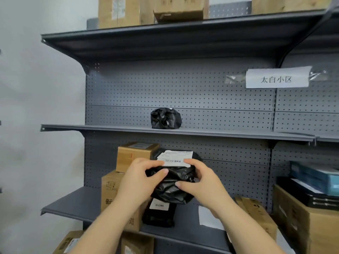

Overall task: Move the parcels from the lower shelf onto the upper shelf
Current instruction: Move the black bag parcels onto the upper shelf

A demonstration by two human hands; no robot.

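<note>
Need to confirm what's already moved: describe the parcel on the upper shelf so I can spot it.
Find the grey pegboard rack's middle shelf. One black plastic-wrapped parcel sits there alone, against the back panel. Unlike the black parcel in both hands, no shipping label shows on it.

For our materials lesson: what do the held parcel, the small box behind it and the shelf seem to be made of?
Held parcel: thin glossy black plastic film, judging by its crinkles and sheen. Small box: matte brown cardboard, probably corrugated. Upper shelf: likely painted grey metal, smooth with thin edges.
</note>
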